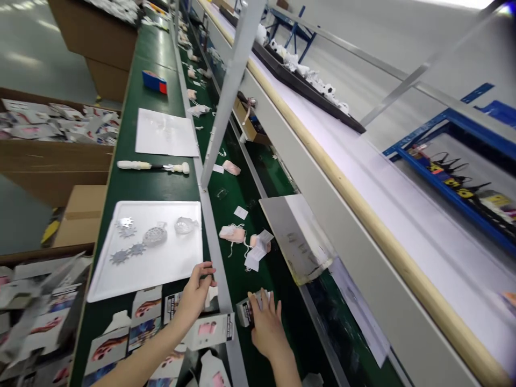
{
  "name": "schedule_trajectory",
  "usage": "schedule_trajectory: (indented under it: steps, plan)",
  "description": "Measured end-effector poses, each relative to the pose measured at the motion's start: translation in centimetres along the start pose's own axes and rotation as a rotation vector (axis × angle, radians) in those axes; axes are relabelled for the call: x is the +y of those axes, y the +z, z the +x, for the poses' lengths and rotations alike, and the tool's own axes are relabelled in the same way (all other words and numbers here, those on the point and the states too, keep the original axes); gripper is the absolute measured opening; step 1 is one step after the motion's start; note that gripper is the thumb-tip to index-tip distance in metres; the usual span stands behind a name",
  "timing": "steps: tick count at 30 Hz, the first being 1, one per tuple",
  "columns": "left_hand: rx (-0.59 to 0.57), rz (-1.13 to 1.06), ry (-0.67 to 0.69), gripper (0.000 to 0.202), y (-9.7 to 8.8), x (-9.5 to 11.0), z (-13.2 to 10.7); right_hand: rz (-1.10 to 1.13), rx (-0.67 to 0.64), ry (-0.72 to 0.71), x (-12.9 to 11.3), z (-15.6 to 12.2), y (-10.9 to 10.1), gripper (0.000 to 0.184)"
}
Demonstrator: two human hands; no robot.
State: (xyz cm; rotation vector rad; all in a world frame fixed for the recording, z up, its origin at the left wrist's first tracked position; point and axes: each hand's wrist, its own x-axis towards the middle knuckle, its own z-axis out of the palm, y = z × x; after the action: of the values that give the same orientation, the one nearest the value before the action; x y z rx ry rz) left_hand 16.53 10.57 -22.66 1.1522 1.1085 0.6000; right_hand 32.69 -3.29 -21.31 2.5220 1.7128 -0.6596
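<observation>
My left hand (200, 287) hovers beside the metal rail (220, 269), fingers loosely curved and apart, with nothing visible in them. Over the green conveyor belt, my right hand (268, 325) has its fingers around the top of a small printed box (244, 313); its palm side is hidden. Beyond the box lie pale pink pieces with white cords (233, 233) and folded white paper slips (258, 251). Left of the rail, flat printed cartons (108, 346) overlap on the green bench, some under my left forearm.
A white tray (161, 274) holds gear-shaped silver pieces (120, 257) and clear mesh pieces (155, 235). Behind it are a handled tool (135, 165), a white sheet (165, 134) and a blue box (153, 81). A metal post (229, 91) rises by the belt. Cartons of packaging (56, 156) stand left.
</observation>
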Motion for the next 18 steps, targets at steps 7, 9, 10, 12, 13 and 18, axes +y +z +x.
schedule_trajectory:
  steps: [7, 9, 10, 12, 13, 18]
  plan:
    - [-0.064, -0.076, -0.022, 0.040, -3.6, 0.6, -4.3, 0.017, 0.117, -0.144, 1.6, 0.0, -1.3, 0.045]
    - [-0.035, -0.070, -0.021, 0.037, -4.6, 1.0, -4.0, 0.072, 0.415, 0.016, 1.8, -2.7, -3.2, 0.044]
    - [-0.027, -0.061, -0.025, 0.038, -5.0, 1.1, -3.7, 0.091, 0.650, 0.103, 1.9, -4.0, -3.8, 0.044]
    - [-0.036, -0.037, -0.034, 0.040, -5.5, 1.3, -3.3, 0.065, 1.060, 0.234, 2.3, -5.8, -4.0, 0.041]
    - [-0.051, -0.025, -0.032, 0.041, -5.5, 1.4, -3.3, 0.050, 1.166, 0.256, 2.7, -6.3, -3.5, 0.039]
    - [-0.285, 0.087, 0.022, 0.034, -3.8, 1.8, -4.1, 0.003, 1.438, 0.329, 6.7, -6.5, 1.3, 0.032]
